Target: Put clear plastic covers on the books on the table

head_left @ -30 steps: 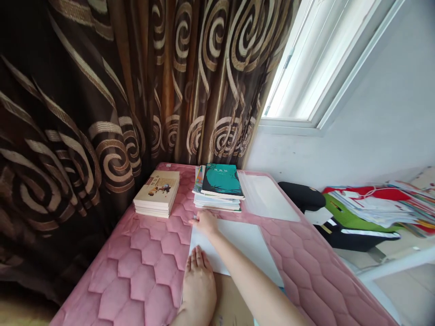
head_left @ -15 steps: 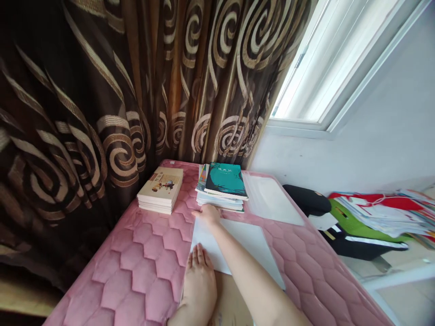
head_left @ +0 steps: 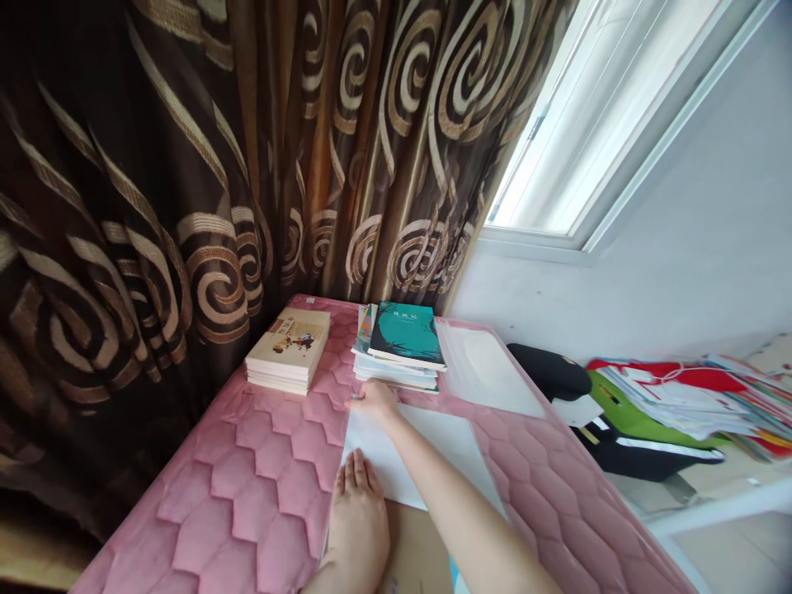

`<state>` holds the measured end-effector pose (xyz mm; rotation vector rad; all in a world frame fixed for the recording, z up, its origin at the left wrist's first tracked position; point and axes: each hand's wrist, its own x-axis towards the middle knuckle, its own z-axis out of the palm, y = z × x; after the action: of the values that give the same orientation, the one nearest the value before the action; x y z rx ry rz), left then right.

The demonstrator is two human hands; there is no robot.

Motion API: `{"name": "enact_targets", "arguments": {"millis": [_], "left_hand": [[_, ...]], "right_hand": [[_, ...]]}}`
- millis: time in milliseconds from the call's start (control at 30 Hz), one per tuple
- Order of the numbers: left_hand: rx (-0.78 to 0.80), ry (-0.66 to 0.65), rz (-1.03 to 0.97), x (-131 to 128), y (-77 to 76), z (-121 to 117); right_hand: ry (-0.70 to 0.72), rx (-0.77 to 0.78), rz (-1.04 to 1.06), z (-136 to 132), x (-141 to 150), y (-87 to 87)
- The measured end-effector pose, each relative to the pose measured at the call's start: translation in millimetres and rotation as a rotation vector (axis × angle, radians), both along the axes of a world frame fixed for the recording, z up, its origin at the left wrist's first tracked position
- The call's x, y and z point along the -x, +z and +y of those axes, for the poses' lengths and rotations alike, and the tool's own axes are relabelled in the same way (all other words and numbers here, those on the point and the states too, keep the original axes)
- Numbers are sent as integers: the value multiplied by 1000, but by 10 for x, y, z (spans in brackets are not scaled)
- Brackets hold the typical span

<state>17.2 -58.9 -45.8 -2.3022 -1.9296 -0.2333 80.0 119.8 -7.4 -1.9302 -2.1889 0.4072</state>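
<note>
White sheet point(head_left: 371, 454) (matte, flat) under the right hand point(head_left: 375, 403).

I've got my right hand point(head_left: 376, 404) on the white sheet point(head_left: 421, 450), just below the book stack point(head_left: 396, 351), and my left hand point(head_left: 357, 528) lying flat at the sheet's lower edge on the pink desk point(head_left: 260, 462).

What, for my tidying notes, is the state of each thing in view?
Left hand: flat, fingers spread, beside white sheet.
Right hand: resting on sheet's far end.
White sheet: lying flat.
Teal-covered book stack: closed, piled.
Cream book stack: closed, piled.
Curtain: drawn.
</note>
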Motion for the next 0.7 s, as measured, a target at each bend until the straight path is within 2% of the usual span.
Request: {"name": "enact_targets", "arguments": {"millis": [133, 233, 300, 433, 467, 567, 700], "left_hand": [[6, -2, 23, 16, 31, 4], [-6, -7, 34, 32, 61, 4], [-14, -16, 53, 41, 85, 1], [-15, -31, 93, 48, 144, -7], [-11, -33, 101, 48, 158, -7], [-4, -38, 130, 54, 192, -1], [-12, -49, 149, 70, 235, -7]], "right_hand": [[-30, -77, 7, -5, 90, 27], [7, -158, 28, -220, 63, -7], [78, -169, 40, -414, -68, -56], [379, -62, 95, -811, -633, -123], [412, -12, 101, -904, -812, -119], [328, 131, 59, -1155, -1316, -69], [144, 125, -12, -1375, -1689, -24]]}}
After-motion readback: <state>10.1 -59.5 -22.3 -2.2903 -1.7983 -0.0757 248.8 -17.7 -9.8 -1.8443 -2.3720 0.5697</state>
